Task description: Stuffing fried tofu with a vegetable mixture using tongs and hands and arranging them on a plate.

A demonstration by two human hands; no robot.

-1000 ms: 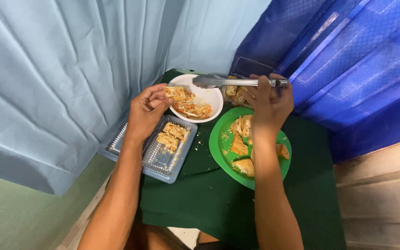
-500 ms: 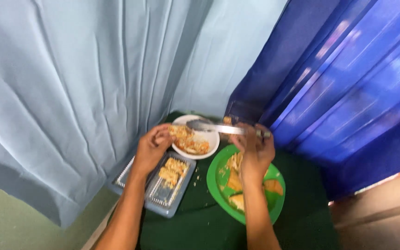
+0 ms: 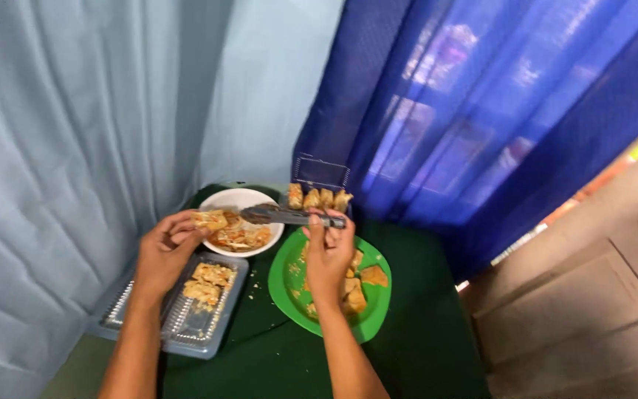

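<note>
Your left hand (image 3: 162,250) pinches a pastry piece (image 3: 210,219) over the white bowl (image 3: 241,199) | your right hand (image 3: 328,255) fingers grip metal tongs (image 3: 289,216)

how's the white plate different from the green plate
The white plate sits farther back, near the pale curtain; the green plate is closer to the person and looks larger. The left hand holds a food piece at the white plate's rim, while the right hand, gripping metal tongs, hovers over the green plate. Both are round, hold golden fried pieces and rest on the dark green cloth.
</note>
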